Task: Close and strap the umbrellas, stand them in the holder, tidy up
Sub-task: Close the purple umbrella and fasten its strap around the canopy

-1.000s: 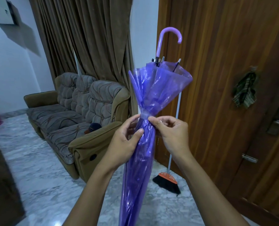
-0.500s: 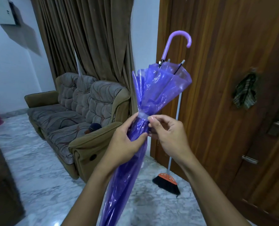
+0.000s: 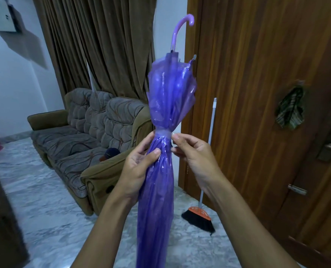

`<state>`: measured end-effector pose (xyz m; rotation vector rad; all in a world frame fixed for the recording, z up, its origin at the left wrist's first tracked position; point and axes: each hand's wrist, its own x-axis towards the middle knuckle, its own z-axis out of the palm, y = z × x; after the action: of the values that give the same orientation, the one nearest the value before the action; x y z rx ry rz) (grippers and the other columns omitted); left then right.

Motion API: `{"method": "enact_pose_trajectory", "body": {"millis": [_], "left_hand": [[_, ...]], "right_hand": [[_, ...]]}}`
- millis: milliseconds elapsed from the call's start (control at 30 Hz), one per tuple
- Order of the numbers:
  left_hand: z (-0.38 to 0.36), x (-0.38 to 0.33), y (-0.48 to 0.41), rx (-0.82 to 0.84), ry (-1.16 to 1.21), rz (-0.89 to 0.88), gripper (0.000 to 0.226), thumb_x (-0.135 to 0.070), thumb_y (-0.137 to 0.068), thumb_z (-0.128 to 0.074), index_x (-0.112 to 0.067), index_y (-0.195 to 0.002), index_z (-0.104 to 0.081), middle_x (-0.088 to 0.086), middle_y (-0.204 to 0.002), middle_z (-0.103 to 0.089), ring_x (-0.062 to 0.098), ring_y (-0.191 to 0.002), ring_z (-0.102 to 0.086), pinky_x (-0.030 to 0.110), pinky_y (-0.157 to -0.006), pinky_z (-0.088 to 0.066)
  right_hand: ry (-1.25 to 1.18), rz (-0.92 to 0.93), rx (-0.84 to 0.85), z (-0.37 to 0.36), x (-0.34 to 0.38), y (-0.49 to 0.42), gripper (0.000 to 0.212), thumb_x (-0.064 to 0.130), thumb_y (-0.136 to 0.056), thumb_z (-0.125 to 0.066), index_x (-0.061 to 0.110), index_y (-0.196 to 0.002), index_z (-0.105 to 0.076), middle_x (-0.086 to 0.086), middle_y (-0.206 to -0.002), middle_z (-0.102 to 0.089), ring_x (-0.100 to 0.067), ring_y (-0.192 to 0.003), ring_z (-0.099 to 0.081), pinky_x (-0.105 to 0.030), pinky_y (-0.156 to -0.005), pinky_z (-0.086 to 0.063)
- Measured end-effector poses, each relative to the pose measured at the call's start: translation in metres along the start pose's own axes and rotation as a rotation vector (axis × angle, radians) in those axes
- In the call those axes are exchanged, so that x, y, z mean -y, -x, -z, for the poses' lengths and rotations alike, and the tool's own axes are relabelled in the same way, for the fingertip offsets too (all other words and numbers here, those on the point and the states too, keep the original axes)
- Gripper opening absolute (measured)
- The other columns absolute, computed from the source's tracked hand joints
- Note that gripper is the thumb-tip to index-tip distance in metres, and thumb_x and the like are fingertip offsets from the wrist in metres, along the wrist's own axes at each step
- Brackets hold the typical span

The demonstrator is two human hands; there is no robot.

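Note:
A folded, see-through purple umbrella (image 3: 159, 190) stands upright in front of me, its hooked handle (image 3: 182, 26) at the top. A pale strap (image 3: 163, 133) circles the canopy at mid height. My left hand (image 3: 139, 163) grips the canopy just below the strap, thumb across the front. My right hand (image 3: 193, 155) is at the strap's right side, with fingertips touching or pinching the strap end; the exact contact is hard to tell. No holder is in view.
A broom (image 3: 201, 207) leans against the wooden door (image 3: 257, 93) on the right. A brown sofa (image 3: 87, 144) stands to the left, with curtains (image 3: 95, 45) behind it. The floor (image 3: 44, 209) is marble tile.
The umbrella has swung from a rightward tilt back to upright and turned, so the flared top looks narrower. My right hand has loosened its grip on the strap.

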<state>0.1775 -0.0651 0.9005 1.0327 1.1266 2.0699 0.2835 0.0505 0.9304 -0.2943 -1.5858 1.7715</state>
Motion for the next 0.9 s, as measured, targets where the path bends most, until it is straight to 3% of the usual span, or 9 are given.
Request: {"method": "enact_pose_trajectory", "body": {"millis": [167, 300, 400, 433, 500, 600, 700, 833, 900], "left_hand": [[0.011, -0.001, 0.001, 0.048, 0.116, 0.104, 0.070, -0.027, -0.058, -0.091, -0.031, -0.123, -0.065, 0.010, -0.108, -0.073, 0.016, -0.074, -0.071, 0.027, -0.064, -0.060], [0.003, -0.005, -0.002, 0.015, 0.012, 0.091, 0.052, -0.013, -0.084, -0.071, -0.026, -0.132, -0.058, 0.007, -0.114, -0.071, 0.013, -0.083, -0.070, 0.024, -0.072, -0.058], [-0.003, -0.011, -0.007, -0.100, -0.404, -0.035, 0.039, -0.015, -0.095, -0.056, -0.033, -0.130, -0.054, -0.001, -0.117, -0.045, -0.018, -0.075, -0.054, 0.002, -0.076, -0.045], [-0.004, -0.012, -0.008, -0.127, -0.552, -0.066, 0.035, -0.018, -0.096, -0.056, -0.037, -0.125, -0.054, 0.000, -0.113, -0.035, -0.020, -0.070, -0.049, -0.003, -0.075, -0.040], [-0.002, -0.013, -0.011, -0.177, -0.705, -0.128, 0.031, -0.020, -0.095, -0.060, -0.043, -0.114, -0.059, 0.001, -0.112, -0.039, -0.015, -0.072, -0.053, -0.001, -0.074, -0.041], [-0.003, -0.007, -0.012, -0.232, -0.736, -0.199, 0.030, -0.015, -0.094, -0.061, -0.034, -0.116, -0.065, 0.002, -0.112, -0.065, 0.001, -0.091, -0.066, 0.013, -0.083, -0.051], [-0.005, -0.005, -0.009, -0.159, -0.619, -0.074, 0.050, -0.026, -0.082, -0.060, -0.024, -0.132, -0.059, -0.005, -0.119, -0.068, 0.004, -0.107, -0.065, 0.027, -0.096, -0.052], [-0.008, -0.001, -0.002, -0.096, -0.723, -0.107, 0.061, -0.028, -0.082, -0.074, -0.040, -0.133, -0.044, -0.030, -0.119, -0.057, -0.019, -0.112, -0.053, 0.003, -0.091, -0.041], [-0.006, 0.001, -0.003, -0.126, -0.755, -0.160, 0.063, -0.020, -0.085, -0.073, -0.042, -0.135, -0.042, -0.031, -0.117, -0.058, -0.017, -0.112, -0.054, 0.001, -0.089, -0.040]], "right_hand": [[-0.061, -0.085, 0.011, -0.005, -0.007, 0.001, 0.028, 0.023, -0.091, -0.067, 0.004, -0.112, -0.071, -0.015, -0.109, -0.074, -0.027, -0.105, -0.070, -0.043, -0.093, -0.055], [-0.088, -0.047, -0.085, -0.010, -0.012, -0.003, 0.026, 0.019, -0.091, -0.066, 0.001, -0.110, -0.070, -0.018, -0.106, -0.074, -0.035, -0.102, -0.070, -0.048, -0.093, -0.054], [-0.105, -0.002, -0.146, -0.011, -0.012, -0.003, 0.022, 0.017, -0.091, -0.067, 0.002, -0.106, -0.071, -0.017, -0.102, -0.075, -0.028, -0.093, -0.072, -0.044, -0.089, -0.057], [-0.067, 0.030, -0.166, -0.012, -0.012, -0.003, 0.020, 0.017, -0.090, -0.068, 0.003, -0.104, -0.072, -0.014, -0.100, -0.076, -0.025, -0.092, -0.073, -0.040, -0.087, -0.058], [0.033, 0.105, -0.225, -0.014, -0.012, -0.003, 0.017, 0.015, -0.089, -0.070, 0.003, -0.099, -0.073, -0.011, -0.094, -0.076, -0.016, -0.086, -0.073, -0.032, -0.082, -0.059], [0.207, 0.225, -0.307, -0.020, -0.013, -0.002, 0.008, 0.015, -0.088, -0.072, 0.010, -0.093, -0.075, -0.001, -0.089, -0.076, -0.004, -0.081, -0.072, -0.020, -0.077, -0.057], [0.323, 0.298, -0.327, -0.023, -0.014, 0.001, 0.006, 0.018, -0.086, -0.074, 0.023, -0.090, -0.076, 0.007, -0.089, -0.074, -0.001, -0.085, -0.070, -0.015, -0.078, -0.054], [0.390, 0.283, -0.268, -0.026, -0.009, 0.003, 0.009, 0.022, -0.086, -0.075, 0.027, -0.093, -0.077, 0.010, -0.092, -0.072, 0.000, -0.087, -0.069, -0.019, -0.079, -0.057], [0.412, 0.269, -0.234, -0.027, -0.009, 0.003, 0.008, 0.023, -0.087, -0.073, 0.028, -0.092, -0.077, 0.010, -0.091, -0.074, -0.002, -0.087, -0.070, -0.025, -0.080, -0.059]]}}
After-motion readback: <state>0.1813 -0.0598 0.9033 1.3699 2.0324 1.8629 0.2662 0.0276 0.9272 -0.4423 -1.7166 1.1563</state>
